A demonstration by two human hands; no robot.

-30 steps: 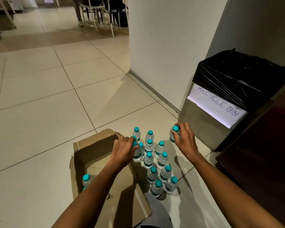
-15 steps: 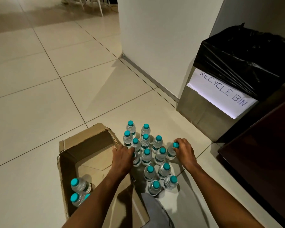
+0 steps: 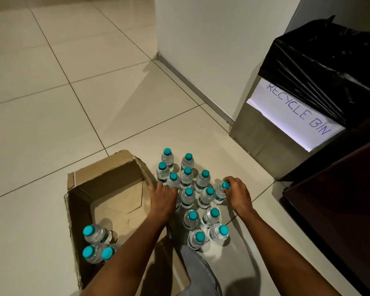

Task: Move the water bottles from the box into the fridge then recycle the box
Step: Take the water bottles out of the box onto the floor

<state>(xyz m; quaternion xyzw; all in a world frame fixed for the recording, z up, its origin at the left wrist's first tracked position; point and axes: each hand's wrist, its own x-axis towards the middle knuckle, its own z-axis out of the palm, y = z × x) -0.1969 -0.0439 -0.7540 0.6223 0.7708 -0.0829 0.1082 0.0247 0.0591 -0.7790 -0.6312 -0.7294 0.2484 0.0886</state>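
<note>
Cardboard box lies open on the tiled floor, three teal-capped bottles inside at its 7 o'clock corner. The left hand curls over a bottle at the cluster's edge. Standing bottles crowd the floor beside it. The right hand grasps a bottle by its cap. At 2 o'clock stands the recycle bin.
</note>
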